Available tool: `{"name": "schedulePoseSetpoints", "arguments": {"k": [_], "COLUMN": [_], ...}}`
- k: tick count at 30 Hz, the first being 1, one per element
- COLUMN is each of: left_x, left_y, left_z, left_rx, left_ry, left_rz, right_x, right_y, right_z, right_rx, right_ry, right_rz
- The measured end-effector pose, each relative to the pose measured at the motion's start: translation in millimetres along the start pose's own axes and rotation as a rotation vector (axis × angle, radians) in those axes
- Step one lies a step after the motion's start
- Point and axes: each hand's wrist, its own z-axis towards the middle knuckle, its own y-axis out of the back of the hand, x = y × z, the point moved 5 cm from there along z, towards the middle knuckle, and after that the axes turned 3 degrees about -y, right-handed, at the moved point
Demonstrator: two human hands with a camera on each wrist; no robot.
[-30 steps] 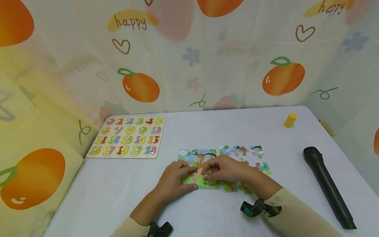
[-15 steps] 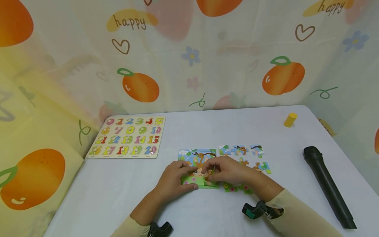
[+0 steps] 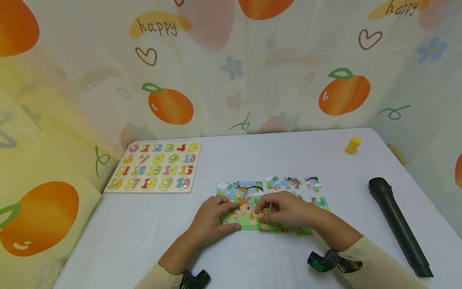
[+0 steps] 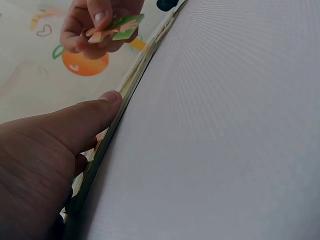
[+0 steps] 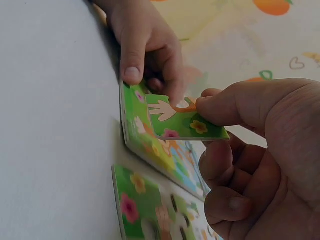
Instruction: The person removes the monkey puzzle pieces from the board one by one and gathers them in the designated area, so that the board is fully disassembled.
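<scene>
My right hand (image 3: pixel 283 206) pinches a green puzzle piece (image 5: pixel 190 122) between thumb and fingers; a monkey's pale hand and a yellow flower are printed on it. In the head view it hovers over the right edge of a monkey picture puzzle board (image 3: pixel 234 220) lying on the table. My left hand (image 3: pixel 211 218) rests at the board's left side, its thumb along the front edge and fingers reaching over the picture. Several loose puzzle pieces (image 3: pixel 292 183) lie in rows to the right of the board, some hidden beneath my right hand and forearm.
A number board (image 3: pixel 153 167) lies at the back left of the white table (image 3: pixel 151 241). A yellow cylinder (image 3: pixel 353 145) stands at the back right. A long black microphone-like object (image 3: pixel 400 226) lies along the right side.
My right hand has moved to the right with the puzzle piece, from the board's middle toward its right edge, uncovering the printed monkey's face. My left hand has stayed in place.
</scene>
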Motion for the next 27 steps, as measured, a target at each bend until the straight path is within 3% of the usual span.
{"name": "schedulePoseSetpoints", "arguments": {"k": [19, 27], "left_x": [-0.2, -0.5], "left_y": [-0.2, 0.6], "left_z": [-1.1, 0.0], "left_rx": [0.002, 0.013], "left_ry": [0.015, 0.014], "left_rz": [0.006, 0.007], "right_x": [-37, -58], "right_y": [46.6, 54.3], "right_z": [-71, -96], "right_rx": [-0.162, -0.200], "right_ry": [-0.105, -0.162], "right_rz": [-0.007, -0.007]}}
